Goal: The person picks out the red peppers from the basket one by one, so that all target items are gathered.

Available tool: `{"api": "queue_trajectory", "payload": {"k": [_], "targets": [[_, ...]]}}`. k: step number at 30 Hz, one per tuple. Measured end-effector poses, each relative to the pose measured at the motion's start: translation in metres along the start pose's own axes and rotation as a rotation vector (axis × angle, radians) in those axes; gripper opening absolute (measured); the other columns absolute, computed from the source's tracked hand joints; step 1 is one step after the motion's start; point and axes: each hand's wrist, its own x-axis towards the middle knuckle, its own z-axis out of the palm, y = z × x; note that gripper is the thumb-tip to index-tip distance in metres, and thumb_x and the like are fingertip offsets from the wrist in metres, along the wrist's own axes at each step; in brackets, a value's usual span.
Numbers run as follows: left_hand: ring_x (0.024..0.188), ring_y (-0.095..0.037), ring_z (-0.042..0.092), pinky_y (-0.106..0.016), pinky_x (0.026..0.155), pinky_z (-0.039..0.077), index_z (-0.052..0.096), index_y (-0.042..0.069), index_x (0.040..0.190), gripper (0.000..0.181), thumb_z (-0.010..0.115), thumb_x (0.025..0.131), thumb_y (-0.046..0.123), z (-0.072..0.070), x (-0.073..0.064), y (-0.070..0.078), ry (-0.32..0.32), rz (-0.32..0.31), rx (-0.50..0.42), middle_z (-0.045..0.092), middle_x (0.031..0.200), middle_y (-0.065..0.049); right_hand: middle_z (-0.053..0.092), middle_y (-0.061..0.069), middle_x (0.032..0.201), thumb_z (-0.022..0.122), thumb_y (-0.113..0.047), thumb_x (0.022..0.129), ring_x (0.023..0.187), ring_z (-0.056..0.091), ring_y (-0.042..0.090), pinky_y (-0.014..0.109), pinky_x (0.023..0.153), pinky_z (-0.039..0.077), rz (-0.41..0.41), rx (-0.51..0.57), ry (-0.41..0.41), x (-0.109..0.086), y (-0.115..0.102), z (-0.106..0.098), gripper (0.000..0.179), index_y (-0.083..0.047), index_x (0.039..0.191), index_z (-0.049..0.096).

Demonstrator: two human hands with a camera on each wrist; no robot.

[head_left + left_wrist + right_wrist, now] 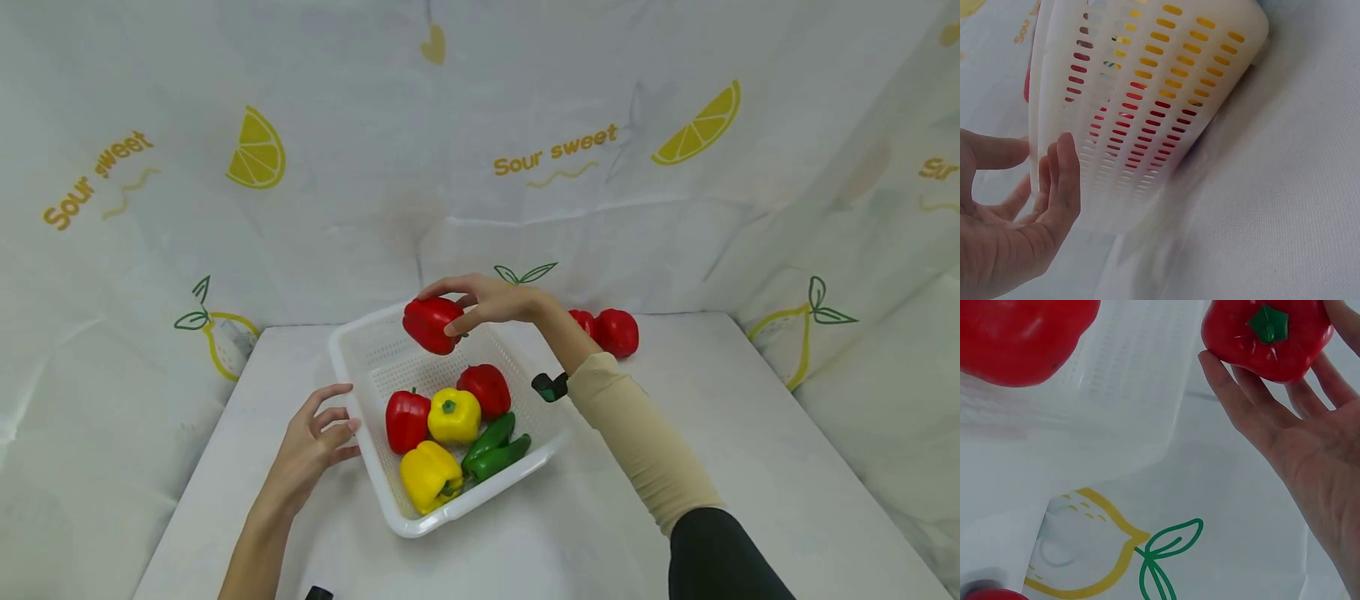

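Note:
My right hand (pixel 491 300) holds a red bell pepper (pixel 432 325) above the far end of a white perforated plastic basket (pixel 408 527). In the right wrist view, this pepper's green stem (pixel 1269 325) faces the camera, with fingers around its side. My left hand (pixel 315 437) is at the basket's left rim, its loosely bent fingers touching the outer edge. Inside the basket lie two red bell peppers (pixel 407 422), two yellow bell peppers (pixel 454 416) and green elongated peppers (pixel 498 457). The left wrist view shows the basket's slotted wall (pixel 1147 87) beside my fingers.
Two more red bell peppers (pixel 618 333) stand on the white table (pixel 712 417) at the back right, one partly hidden by my right forearm. A white sheet with lemon prints (pixel 465 225) hangs behind and around the table.

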Motion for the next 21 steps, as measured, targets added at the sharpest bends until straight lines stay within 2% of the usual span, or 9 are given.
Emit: {"api": "queue_trajectory", "payload": {"k": [6,21], "targets": [[0.102,-0.014,0.075,-0.037,0.09,0.069,0.041,0.02,0.16,0.062,0.067,0.104,0.013,0.0,-0.001,0.0,0.0,-0.001,0.005,0.067,0.12,-0.005,0.055,0.009,0.158,0.083,-0.018,0.087,0.136,0.06,0.034,0.055,0.105,0.064,-0.001,-0.011,0.051,-0.012,-0.001,-0.01,0.073,-0.019,0.155,0.054],[0.102,-0.014,0.075,-0.037,0.09,0.069,0.041,0.019,0.16,0.061,0.066,0.105,0.012,0.001,-0.002,0.0,0.001,0.003,0.011,0.067,0.122,-0.009,0.055,0.004,0.157,0.083,-0.019,0.088,0.139,0.056,0.032,0.055,0.104,0.064,-0.027,-0.053,0.152,-0.048,-0.008,-0.034,0.073,-0.024,0.155,0.054]]}}
